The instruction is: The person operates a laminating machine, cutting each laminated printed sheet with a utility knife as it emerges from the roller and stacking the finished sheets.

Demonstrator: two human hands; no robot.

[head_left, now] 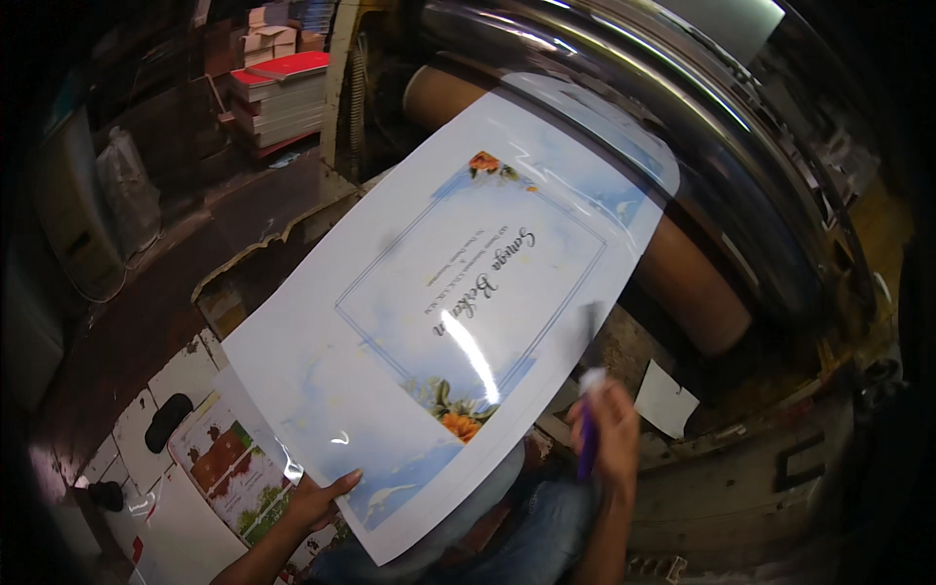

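Observation:
A large glossy printed sheet (pixel 390 380), white with pale blue patterns, orange flowers and a framed panel of script, slants across the middle. Its far end runs up to a shiny metal roller (pixel 721 127), over a brown roller (pixel 682 283). My left hand (pixel 320 502) grips the sheet's near left corner, thumb on top. Beside the sheet's right edge, my right hand (pixel 616 419) is closed round a purple-handled knife (pixel 589 439) with a white collar. The knife's dark blade points up and is smeared by motion; whether it touches the sheet I cannot tell.
Stacked books with red covers (pixel 283 83) stand at the far left. Printed sheets (pixel 219 458) and a black oval object (pixel 169 421) lie at the lower left. A white scrap (pixel 667 398) rests on the machine at the right. A plastic bag (pixel 129 190) hangs at the left.

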